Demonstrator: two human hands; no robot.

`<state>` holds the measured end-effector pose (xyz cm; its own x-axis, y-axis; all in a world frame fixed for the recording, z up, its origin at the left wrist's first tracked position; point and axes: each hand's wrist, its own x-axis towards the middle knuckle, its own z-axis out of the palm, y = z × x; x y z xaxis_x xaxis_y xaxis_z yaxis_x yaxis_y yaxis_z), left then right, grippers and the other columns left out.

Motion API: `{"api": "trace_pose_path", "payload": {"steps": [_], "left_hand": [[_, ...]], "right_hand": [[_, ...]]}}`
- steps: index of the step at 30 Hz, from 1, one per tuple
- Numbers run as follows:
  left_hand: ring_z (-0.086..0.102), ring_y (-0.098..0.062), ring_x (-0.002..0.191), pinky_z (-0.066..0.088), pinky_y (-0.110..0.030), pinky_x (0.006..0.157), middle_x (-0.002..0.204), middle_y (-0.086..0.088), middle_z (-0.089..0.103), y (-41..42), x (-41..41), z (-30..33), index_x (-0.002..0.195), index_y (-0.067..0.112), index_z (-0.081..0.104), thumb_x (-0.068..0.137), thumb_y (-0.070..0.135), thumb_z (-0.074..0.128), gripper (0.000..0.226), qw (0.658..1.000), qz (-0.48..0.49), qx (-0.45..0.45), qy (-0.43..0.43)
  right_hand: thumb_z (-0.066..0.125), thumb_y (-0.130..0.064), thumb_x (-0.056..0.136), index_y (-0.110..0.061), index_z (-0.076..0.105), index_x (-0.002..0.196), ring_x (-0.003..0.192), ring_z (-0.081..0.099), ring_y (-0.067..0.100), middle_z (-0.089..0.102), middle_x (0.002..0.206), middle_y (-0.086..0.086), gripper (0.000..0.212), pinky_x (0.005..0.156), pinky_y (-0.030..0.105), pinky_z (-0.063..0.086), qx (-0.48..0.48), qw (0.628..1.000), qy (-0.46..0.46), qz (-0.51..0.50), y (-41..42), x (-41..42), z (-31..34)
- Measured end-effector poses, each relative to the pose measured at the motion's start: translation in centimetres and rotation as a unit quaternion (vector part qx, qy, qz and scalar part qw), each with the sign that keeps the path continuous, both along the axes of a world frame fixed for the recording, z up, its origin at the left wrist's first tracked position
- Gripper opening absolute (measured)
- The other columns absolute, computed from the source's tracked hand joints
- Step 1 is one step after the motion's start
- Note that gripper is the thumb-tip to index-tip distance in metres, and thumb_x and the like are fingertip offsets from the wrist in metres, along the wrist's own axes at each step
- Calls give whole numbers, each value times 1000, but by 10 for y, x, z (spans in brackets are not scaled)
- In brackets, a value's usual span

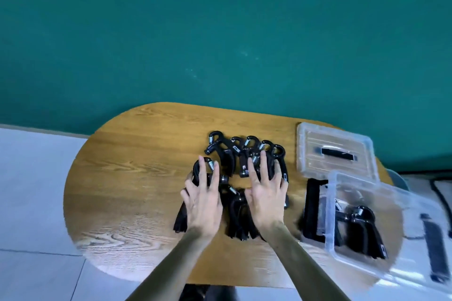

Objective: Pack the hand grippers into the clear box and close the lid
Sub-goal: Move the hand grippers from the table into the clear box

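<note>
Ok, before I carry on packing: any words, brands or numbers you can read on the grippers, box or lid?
No text is legible.
Hand grippers: small pale tags on a few handles, too blurred to read.
Gripper in the clear box: a small white mark near the handle end, unreadable.
Lid: black handle only, no lettering visible.
Clear box: no label visible.

Teal wall point(220, 32), pale tile floor point(31, 190), oval wood table point(137, 166).

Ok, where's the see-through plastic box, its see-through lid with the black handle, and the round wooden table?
Clear plastic box point(330, 212): head view, on its left wall.
Clear lid with black handle point(338, 153): head view, on the handle.
Oval wooden table point(137, 178): head view, on bare top.
</note>
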<state>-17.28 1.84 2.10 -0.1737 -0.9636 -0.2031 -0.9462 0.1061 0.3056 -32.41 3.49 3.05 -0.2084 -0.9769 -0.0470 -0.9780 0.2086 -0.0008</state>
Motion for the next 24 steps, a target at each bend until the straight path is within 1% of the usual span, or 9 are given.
{"api": "trace_pose_path", "payload": {"steps": [3,6,9,13,15,17,19,22,24], "left_hand": [[28,-34,125,35,-51,104,165,-6,-30,13,-37,18,162,30,-4,95,2,50,90,999,-17,-7,38],[27,-39,130,35,-53,101,168,-6,-22,24,-73,24,163,28,6,93,1,53,89,997,-33,-22,67],[28,-43,131,36,-54,97,170,-9,-15,35,-117,34,162,26,12,88,-3,55,90,995,-58,-35,67],[21,-42,136,32,-53,101,169,-8,-18,64,-185,45,162,27,9,88,-4,52,91,994,-81,-23,76],[21,-43,138,31,-51,102,168,-8,-22,81,-218,51,163,27,5,86,-9,51,96,992,-103,-23,65],[24,-43,137,33,-51,102,168,-8,-22,96,-251,53,163,27,5,87,-9,51,96,991,-116,-16,66],[29,-44,135,36,-54,100,169,-8,-17,111,-278,53,163,26,12,87,-7,55,93,990,-122,-16,68],[27,-43,134,36,-59,101,170,-8,-15,128,-312,44,162,25,15,88,-3,59,90,990,-131,3,57],[32,-40,123,39,-55,92,171,-11,-6,136,-331,36,161,23,22,83,-3,64,92,990,-129,-14,50]], "right_hand": [[76,-20,79,-20,35,154,140,31,47,17,166,12,86,92,58,43,-7,1000,-2,-29,24,-28,13],[78,-20,77,-19,36,154,140,32,48,19,166,12,87,94,59,43,-21,999,0,-45,39,-54,23],[75,-17,75,-20,38,153,140,31,48,24,164,12,86,96,60,43,-33,997,-4,-69,57,-87,34],[72,-18,76,-23,35,154,139,32,46,21,165,10,86,92,56,44,-31,993,-8,-116,94,-147,49],[72,-18,77,-23,37,153,138,33,46,23,165,10,84,89,56,45,-35,991,-2,-129,114,-182,52],[73,-17,74,-22,41,150,136,35,45,25,164,10,83,87,55,45,-29,988,-8,-152,131,-214,53],[74,-17,73,-23,40,150,137,34,44,24,164,9,85,87,54,45,-23,986,-13,-166,146,-241,53],[73,-17,72,-23,41,151,139,33,45,25,164,10,86,89,57,45,-6,982,-32,-185,167,-273,45],[72,-19,72,-23,40,151,139,32,44,26,164,9,86,91,58,44,8,979,-49,-198,177,-291,35]]}}
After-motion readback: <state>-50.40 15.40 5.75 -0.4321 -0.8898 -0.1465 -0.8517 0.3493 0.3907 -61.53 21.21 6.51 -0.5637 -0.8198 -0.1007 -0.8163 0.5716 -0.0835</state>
